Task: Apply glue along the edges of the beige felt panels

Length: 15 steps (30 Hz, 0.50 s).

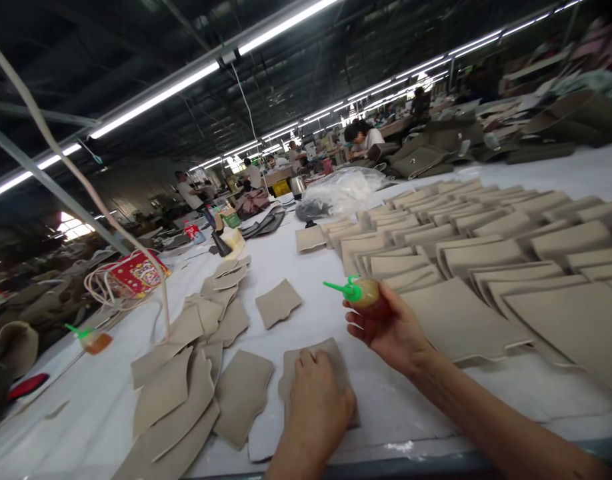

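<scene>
My right hand (393,330) is wrapped round a squeeze bottle (370,298) of amber liquid, raised above the table. Its green nozzle points left. Low in the middle, my left hand (319,400) presses with bent fingers on a beige-grey material piece (331,350) and covers much of it. Under that piece a pale sheet (260,437) shows at the left. Two single cut pieces lie nearby: one piece with a wavy edge (243,397) to the left, and a smaller piece (279,303) farther back.
Overlapping cut pieces (179,393) are heaped on the left, and rows of stacked pieces (486,260) cover the right. A second green-tipped bottle (96,342) lies by a hanging cable (163,287). Behind are a red box (136,273), clear plastic wrapping (343,190) and a seated person (371,139).
</scene>
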Each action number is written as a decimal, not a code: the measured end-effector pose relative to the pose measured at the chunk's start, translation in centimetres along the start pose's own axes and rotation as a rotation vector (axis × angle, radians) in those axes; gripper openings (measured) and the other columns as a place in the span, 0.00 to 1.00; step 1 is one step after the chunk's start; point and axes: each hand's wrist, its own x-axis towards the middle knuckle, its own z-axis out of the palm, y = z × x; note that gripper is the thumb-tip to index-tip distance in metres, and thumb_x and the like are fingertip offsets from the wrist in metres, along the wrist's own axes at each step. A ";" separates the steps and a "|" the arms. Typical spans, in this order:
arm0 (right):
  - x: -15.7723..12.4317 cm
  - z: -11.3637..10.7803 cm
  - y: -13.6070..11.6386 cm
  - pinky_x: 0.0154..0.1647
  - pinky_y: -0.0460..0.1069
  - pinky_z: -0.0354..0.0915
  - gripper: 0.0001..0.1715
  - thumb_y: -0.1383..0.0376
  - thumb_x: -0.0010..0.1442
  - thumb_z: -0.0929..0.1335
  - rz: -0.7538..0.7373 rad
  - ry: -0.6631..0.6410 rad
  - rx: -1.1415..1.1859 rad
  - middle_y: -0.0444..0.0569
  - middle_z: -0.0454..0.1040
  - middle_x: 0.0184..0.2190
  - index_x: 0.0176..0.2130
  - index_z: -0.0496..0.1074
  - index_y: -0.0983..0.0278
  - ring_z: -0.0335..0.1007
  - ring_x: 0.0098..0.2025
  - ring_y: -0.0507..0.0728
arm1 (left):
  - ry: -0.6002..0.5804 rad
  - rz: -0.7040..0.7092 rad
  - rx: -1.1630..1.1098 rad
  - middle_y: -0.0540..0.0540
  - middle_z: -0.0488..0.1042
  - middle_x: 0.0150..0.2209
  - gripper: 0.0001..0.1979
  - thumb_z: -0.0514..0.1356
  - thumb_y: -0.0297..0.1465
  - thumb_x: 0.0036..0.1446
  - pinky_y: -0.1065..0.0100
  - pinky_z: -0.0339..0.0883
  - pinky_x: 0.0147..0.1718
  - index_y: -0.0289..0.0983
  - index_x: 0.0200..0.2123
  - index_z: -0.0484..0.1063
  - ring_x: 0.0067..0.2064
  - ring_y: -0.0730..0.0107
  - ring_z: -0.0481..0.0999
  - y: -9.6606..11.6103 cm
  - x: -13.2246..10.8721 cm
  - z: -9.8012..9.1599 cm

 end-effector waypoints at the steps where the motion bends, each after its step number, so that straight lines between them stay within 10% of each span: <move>1: 0.0 0.1 0.0 0.32 0.51 0.70 0.24 0.53 0.63 0.62 0.001 0.001 -0.001 0.55 0.78 0.32 0.39 0.77 0.68 0.73 0.30 0.58 | -0.008 -0.005 0.005 0.33 0.66 0.49 0.22 0.56 0.33 0.48 0.58 0.61 0.47 0.31 0.47 0.66 0.49 0.51 0.66 0.2 0.2 -0.3; 15: 0.2 -0.2 -0.2 0.31 0.53 0.74 0.21 0.51 0.59 0.63 0.060 0.133 -0.038 0.53 0.80 0.34 0.39 0.78 0.60 0.76 0.31 0.62 | -0.039 -0.074 0.064 0.21 0.55 0.60 0.35 0.56 0.27 0.49 0.52 0.59 0.55 0.18 0.60 0.55 0.58 0.43 0.60 2.8 0.3 0.3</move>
